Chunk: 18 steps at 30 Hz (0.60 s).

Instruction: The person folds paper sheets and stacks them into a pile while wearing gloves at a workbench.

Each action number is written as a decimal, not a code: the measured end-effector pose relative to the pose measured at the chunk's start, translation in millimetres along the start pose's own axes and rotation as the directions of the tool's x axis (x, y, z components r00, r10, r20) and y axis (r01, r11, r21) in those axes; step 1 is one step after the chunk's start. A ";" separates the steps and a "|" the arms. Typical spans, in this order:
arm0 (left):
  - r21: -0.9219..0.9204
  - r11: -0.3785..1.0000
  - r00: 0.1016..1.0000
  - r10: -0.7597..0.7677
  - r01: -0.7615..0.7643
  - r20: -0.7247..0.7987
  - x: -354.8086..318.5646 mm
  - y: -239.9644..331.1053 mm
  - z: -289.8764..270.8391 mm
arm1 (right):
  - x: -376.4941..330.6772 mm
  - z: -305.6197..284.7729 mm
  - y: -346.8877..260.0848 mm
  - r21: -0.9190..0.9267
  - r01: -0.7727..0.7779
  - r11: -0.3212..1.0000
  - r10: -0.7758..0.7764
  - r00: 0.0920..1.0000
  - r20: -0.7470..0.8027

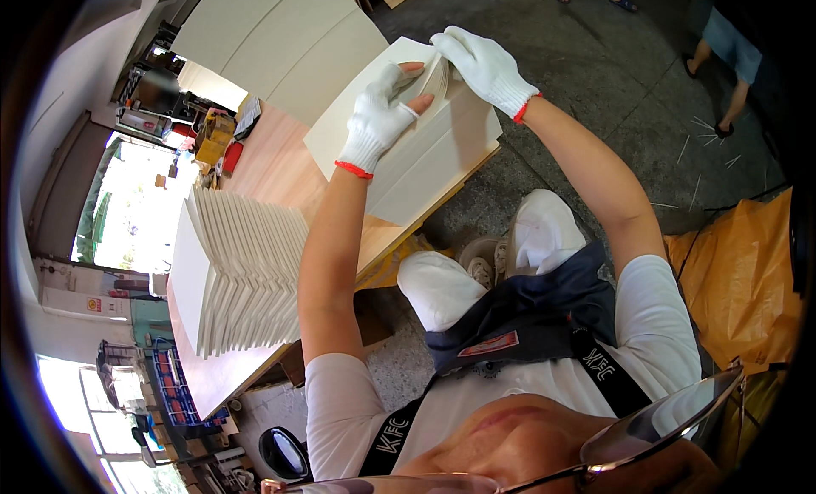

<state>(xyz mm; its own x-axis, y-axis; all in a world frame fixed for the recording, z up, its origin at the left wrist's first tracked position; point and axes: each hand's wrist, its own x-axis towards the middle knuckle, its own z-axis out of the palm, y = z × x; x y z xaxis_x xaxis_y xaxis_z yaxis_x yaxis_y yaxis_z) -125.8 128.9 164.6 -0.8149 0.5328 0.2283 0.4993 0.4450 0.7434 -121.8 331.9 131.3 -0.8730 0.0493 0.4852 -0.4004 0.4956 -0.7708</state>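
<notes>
A tall stack of large cream-white paper sheets point(433, 167) stands at the table's edge in front of me. My left hand point(380, 120), in a white knit glove with red cuff and bare thumb and fingertip, lies on its top with fingers apart. Beside it, several sheets are bent up and slightly fanned at the edge. My right hand point(489, 67), gloved alike, has its fingers closed over the upper edge of these sheets; its thumb is hidden. Nearer, on my left, a second pile of folded sheets point(246, 269) sits in zigzag layers.
More large pale sheets point(280, 43) lie beyond on the wooden table point(272, 154). A yellow box point(214, 137) stands at its far left. An orange sheet-like cover point(739, 277) hangs at right. Another person point(735, 52) bends toward thin white strips on the floor.
</notes>
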 end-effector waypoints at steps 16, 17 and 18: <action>0.236 0.970 0.997 -0.037 0.053 -0.071 -8.4 17.2 3.7 | -0.5 6.4 4.3 -0.025 0.014 1.000 -0.016 0.998 -0.064; 0.216 0.972 0.994 -0.078 0.093 -0.077 -8.9 19.4 6.2 | -0.2 7.3 6.3 -0.025 0.014 1.000 -0.015 0.998 -0.062; 0.197 0.971 0.990 -0.118 0.132 -0.083 -9.2 20.7 7.0 | 0.1 7.5 6.2 -0.025 0.015 1.000 -0.017 0.998 -0.061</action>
<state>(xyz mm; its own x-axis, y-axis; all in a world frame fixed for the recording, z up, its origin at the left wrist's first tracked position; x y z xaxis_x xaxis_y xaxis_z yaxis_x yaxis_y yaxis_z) -105.8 138.3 173.5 -0.8897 0.4150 0.1902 0.4352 0.6449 0.6283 -126.4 328.4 123.5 -0.8476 0.0938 0.5222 -0.4065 0.5179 -0.7527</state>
